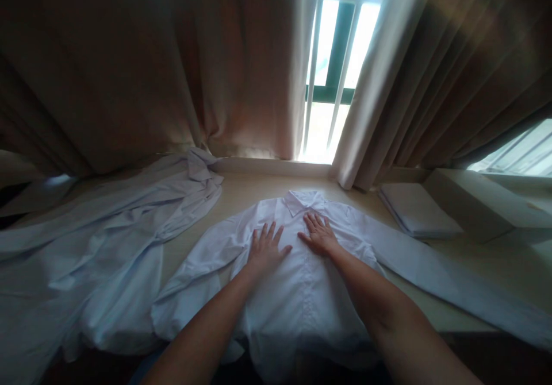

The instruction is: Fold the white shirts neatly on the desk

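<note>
shirt (297, 293) hem: cut by bottom edge | pile of shirts (86, 258): runs off left edge

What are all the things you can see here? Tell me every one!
white shirt: 1, white, spread flat in the middle of the table, collar toward the window, sleeves out to both sides
pile of shirts: 1 heap, pale white, crumpled on the left of the table
folded cloth: 1, white, on the table at the right
box: 1, white, far right, beside the folded cloth
table: 1, cream, under everything
curtains: 2, brownish, hanging on both sides of the window
window: 1, bright, with bars, behind the table
left hand: 1, flat on the shirt's chest
right hand: 1, flat on the shirt below the collar
</note>
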`<act>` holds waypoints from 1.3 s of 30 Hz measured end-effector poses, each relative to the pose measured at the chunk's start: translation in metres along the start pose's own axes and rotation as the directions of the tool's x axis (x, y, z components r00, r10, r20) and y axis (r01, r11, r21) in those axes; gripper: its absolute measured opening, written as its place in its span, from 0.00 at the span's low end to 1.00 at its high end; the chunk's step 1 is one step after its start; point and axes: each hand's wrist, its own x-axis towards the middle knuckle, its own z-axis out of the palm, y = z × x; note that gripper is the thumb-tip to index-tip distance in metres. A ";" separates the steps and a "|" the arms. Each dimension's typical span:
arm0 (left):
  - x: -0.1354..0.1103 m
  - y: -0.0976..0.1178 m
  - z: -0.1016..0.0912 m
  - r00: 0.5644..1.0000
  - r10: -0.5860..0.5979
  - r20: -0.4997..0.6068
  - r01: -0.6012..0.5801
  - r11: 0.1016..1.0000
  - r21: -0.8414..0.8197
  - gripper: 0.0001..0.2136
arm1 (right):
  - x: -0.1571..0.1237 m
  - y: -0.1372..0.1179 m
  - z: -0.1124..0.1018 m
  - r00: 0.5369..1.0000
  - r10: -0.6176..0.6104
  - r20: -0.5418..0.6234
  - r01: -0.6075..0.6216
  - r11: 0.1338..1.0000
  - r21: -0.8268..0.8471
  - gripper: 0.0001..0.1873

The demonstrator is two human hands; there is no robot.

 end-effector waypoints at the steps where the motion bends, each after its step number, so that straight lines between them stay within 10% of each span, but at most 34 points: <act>1: 0.000 0.000 0.001 1.000 0.000 -0.004 0.000 1.000 0.002 0.36 | 0.002 0.001 -0.002 1.000 0.000 -0.004 0.000 1.000 0.001 0.39; 7: -0.002 0.001 0.000 1.000 -0.021 -0.004 0.021 1.000 0.006 0.35 | 0.000 -0.015 -0.018 0.998 0.041 0.039 -0.041 0.999 -0.020 0.39; 11: -0.003 0.000 0.000 0.999 -0.023 -0.030 0.024 1.000 0.016 0.35 | -0.033 -0.048 -0.007 0.991 0.017 -0.131 -0.019 1.000 -0.014 0.39; 18: -0.003 0.002 0.002 1.000 -0.013 -0.018 0.013 0.999 0.035 0.35 | -0.090 -0.071 0.018 0.994 0.102 -0.038 -0.098 0.991 0.094 0.37; 23: -0.012 0.008 -0.024 0.998 0.047 0.052 -0.048 0.999 0.008 0.31 | -0.092 -0.070 0.006 0.994 0.106 -0.017 -0.104 0.988 0.115 0.38; 26: -0.044 -0.008 -0.047 0.987 0.087 -0.134 -0.091 0.996 -0.025 0.26 | -0.093 -0.071 0.004 0.994 0.110 -0.022 -0.106 0.987 0.117 0.38; 29: -0.096 -0.046 -0.061 0.932 -0.158 -0.325 0.152 0.987 -0.044 0.23 | -0.095 -0.071 0.005 0.994 0.105 -0.032 -0.101 0.988 0.115 0.38; 33: -0.158 -0.100 -0.060 0.771 -0.557 -0.308 0.597 0.801 0.048 0.31 | -0.098 -0.073 0.004 0.993 0.114 -0.021 -0.111 0.988 0.104 0.38; 39: -0.192 -0.136 -0.054 0.604 -0.777 -0.181 0.797 0.596 0.098 0.35 | -0.101 -0.073 0.002 0.994 0.109 -0.019 -0.106 0.990 0.088 0.38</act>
